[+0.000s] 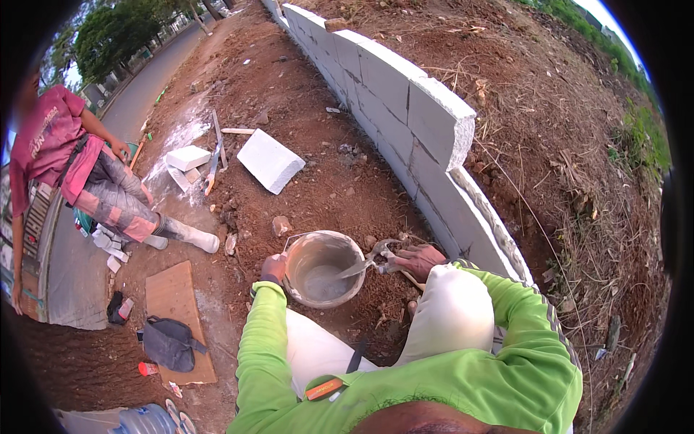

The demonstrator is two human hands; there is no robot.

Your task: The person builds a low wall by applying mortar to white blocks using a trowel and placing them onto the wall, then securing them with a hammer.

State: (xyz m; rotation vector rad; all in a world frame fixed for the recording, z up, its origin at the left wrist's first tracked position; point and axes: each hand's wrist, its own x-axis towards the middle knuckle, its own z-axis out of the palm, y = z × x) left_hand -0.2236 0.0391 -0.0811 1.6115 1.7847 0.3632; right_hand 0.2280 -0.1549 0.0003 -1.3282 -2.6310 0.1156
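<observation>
A round bucket [347, 246] stands on the soil between my knees, its inside smeared with grey and pale wet mortar [318, 281] at the bottom. My left hand [274, 268] is closed on the bucket's left rim, near the wire handle. At the other side, my right hand [421, 260] grips a mortar-coated trowel [356, 270]. The trowel's blade reaches over the right rim into the bucket; its grip is mostly hidden by my fingers.
A low white block wall [376, 79] runs along my right, with a lower course near me. Ahead lie a white block [270, 160], a handsaw [214, 170] and cut pieces [189, 158]. Someone in a red shirt [54, 137] stands left; a bag [170, 340] rests on cardboard [170, 289].
</observation>
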